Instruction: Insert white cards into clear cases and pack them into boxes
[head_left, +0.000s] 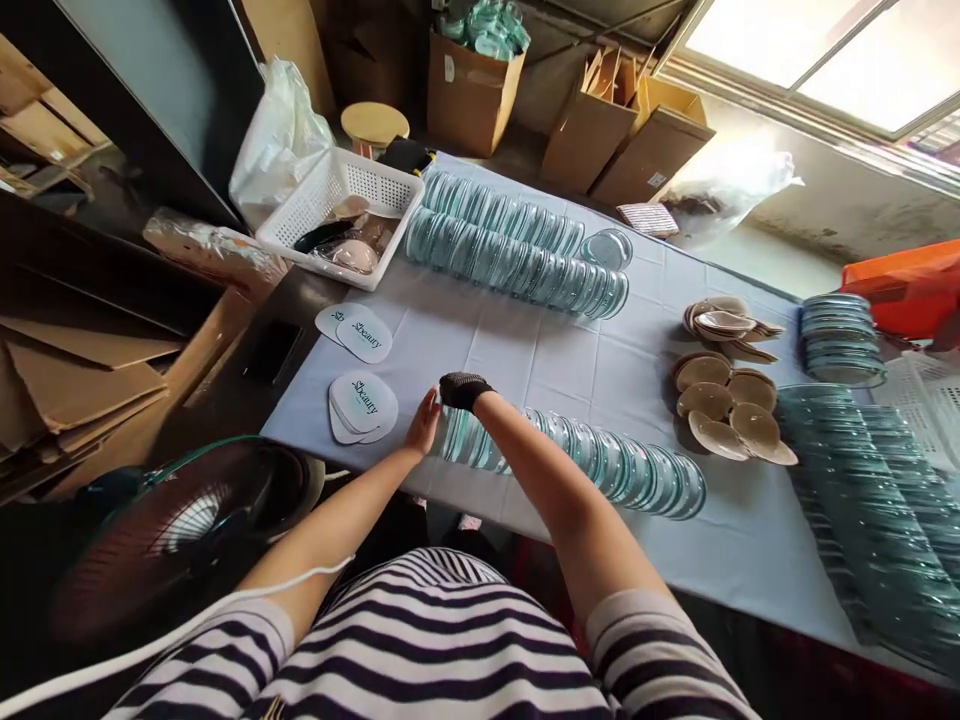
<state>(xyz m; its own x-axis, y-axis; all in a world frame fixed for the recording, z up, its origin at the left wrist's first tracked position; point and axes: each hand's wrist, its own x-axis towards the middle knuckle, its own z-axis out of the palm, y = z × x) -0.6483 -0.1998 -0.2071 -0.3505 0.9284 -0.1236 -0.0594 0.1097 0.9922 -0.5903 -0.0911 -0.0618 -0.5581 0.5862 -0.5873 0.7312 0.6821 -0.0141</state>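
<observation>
My left hand (424, 422) is bare, its fingers stretched out flat against the left end of a near row of clear round plastic lids (600, 465) lying overlapped on the white cloth. My right hand (463, 390), in a dark glove, is curled over the top of the same end of the row; its fingers are hidden. Two stacks of white printed "Sbeauty" cards (362, 405) (356, 332) lie just left of my hands.
Two longer rows of clear lids (517, 250) lie at the table's far side beside a white basket (341, 200). Beige cup-shaped pads (724, 410), more lid stacks (840, 335) and piles at the right. A fan (180, 520), cardboard boxes and bags surround the table.
</observation>
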